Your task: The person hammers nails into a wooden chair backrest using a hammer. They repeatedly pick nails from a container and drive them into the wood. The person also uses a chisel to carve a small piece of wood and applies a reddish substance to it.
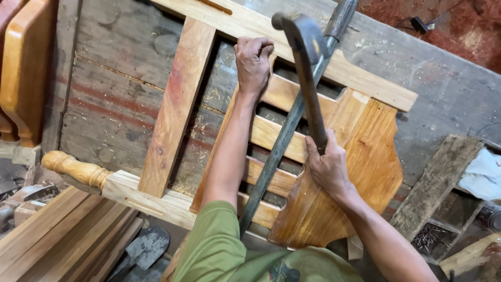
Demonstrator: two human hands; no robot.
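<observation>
A wooden frame with a turned post and several horizontal slats lies flat on a worn workbench. My left hand is closed over the upper end of an upright piece, just below the long top rail. My right hand grips the handle of a dark hammer, whose head is raised above the frame near the top rail. A long dark metal bar runs diagonally across the slats between my arms. A shaped, varnished panel lies under my right hand.
Stacked planks lie at the lower left. Varnished furniture parts stand at the left edge. A loose board and a white cloth sit at the right. Sawdust is scattered over the bench.
</observation>
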